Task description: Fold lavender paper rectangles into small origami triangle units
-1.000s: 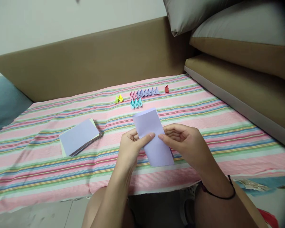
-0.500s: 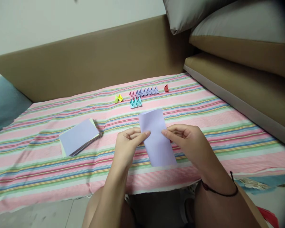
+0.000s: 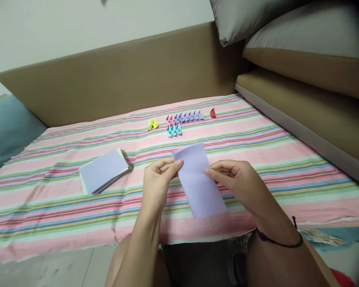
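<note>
A lavender sheet of paper [image 3: 199, 183] is held up between my two hands, over the front part of the striped cloth. My left hand [image 3: 161, 175] pinches its left edge near the upper corner, thumb on the face toward me. On the opposite edge, somewhat lower, my right hand [image 3: 231, 175] grips it between thumb and fingers. A faint crease seems to run across the sheet between the hands. To the left lies a stack of paper [image 3: 104, 170] with a lavender sheet on top.
Beyond the sheet stand several small folded paper pieces: a purple row [image 3: 189, 116], pink ones [image 3: 170, 120], teal ones [image 3: 174, 130], yellow ones [image 3: 154, 124] and a red one [image 3: 213, 113]. Brown cushions [image 3: 302, 111] rise at the right, a blue pillow [image 3: 12, 127] at the left.
My left hand has shifted up the sheet's left edge toward its corner. The lower end of the sheet has swung slightly down and right. The view has shifted a little.
</note>
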